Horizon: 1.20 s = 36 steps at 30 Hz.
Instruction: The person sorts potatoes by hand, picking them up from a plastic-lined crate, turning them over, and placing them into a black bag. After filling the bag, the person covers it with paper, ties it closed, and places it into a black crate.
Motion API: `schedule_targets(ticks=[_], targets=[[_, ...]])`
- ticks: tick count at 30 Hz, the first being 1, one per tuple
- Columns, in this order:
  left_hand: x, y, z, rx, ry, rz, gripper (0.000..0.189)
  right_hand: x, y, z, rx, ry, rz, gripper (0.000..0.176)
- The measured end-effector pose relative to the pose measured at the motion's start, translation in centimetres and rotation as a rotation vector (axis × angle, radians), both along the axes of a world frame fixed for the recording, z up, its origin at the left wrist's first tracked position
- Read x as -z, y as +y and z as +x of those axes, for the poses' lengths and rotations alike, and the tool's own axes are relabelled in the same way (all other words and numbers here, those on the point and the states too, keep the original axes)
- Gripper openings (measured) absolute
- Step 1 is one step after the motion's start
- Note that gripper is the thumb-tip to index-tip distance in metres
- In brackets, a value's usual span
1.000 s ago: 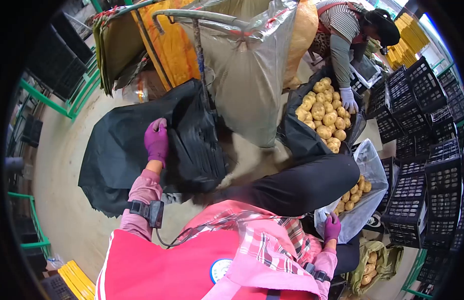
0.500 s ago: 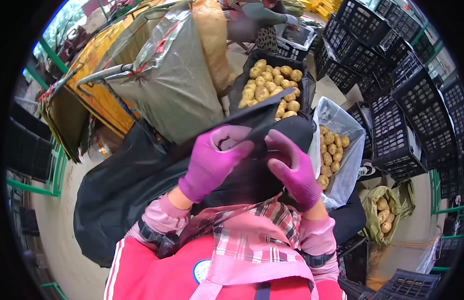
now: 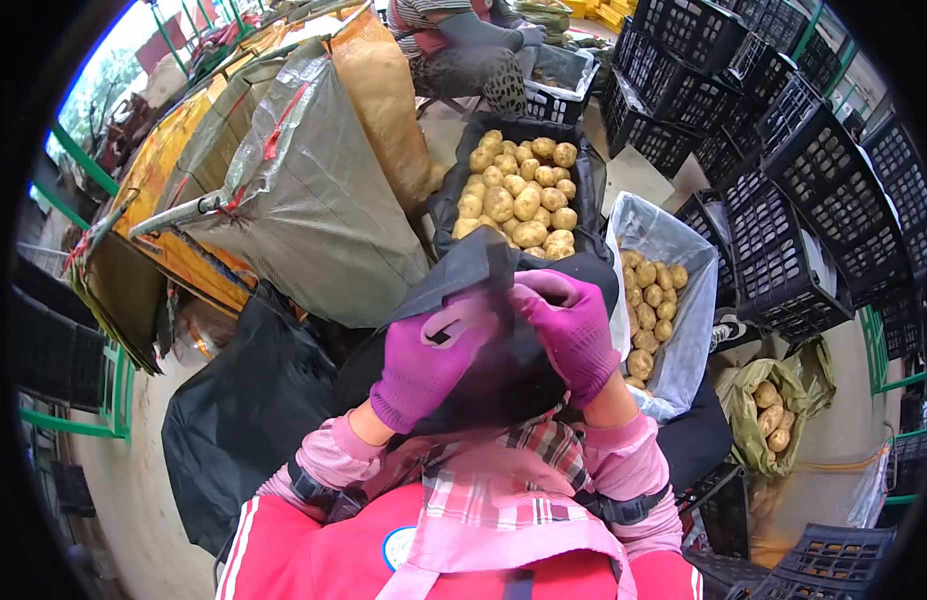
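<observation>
Black sheet [image 3: 454,275] is held up on the near side of the heaped potatoes [image 3: 524,190]; left hand [image 3: 431,362] and right hand [image 3: 576,335] curl nearly closed, both gripping its edge; working that edge seems the present step; spreading it would call for drawing the hands apart.

The pale floor [image 3: 124,490] bears an open olive sack [image 3: 741,432] — and, beyond it, stacked black crates [image 3: 784,262].

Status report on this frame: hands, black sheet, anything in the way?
Left hand and right hand gripping black sheet. Sheet bunched between them, partly blurred. Potatoes just beyond; nothing visibly blocking the hands.
</observation>
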<state>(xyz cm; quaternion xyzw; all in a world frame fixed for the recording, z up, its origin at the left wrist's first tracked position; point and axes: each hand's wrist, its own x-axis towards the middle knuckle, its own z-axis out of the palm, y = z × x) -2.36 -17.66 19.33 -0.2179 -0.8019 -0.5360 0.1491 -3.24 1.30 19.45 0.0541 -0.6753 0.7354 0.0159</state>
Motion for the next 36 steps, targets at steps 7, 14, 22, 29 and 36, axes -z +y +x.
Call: schedule_targets(ticks=[7, 14, 22, 29, 36], targets=[[-3.2, -1.6, -3.1, -0.365, 0.536, -0.074, 0.046, -0.7, 2.2, 0.3, 0.131, -0.122, -0.039, 0.024], [-1.9, -2.9, -3.5, 0.126, -0.480, 0.190, 0.028, -1.5, 3.2, -0.2, 0.239, -0.190, -0.017, 0.031], [-0.7, -0.4, -2.7, 0.349, -0.684, 0.422, 0.024, 2.2, 6.3, -1.7, 0.320, 0.038, 0.251, 0.025], [4.6, 4.4, -2.4, 0.283, -0.393, 0.122, 0.026, 0.7, 4.4, 1.2, 0.296, 0.075, 0.267, 0.022], [6.0, 5.3, -2.3, 0.390, -0.227, -0.026, 0.021, 0.5, 3.7, 4.8, 0.449, 0.008, 0.353, 0.030]])
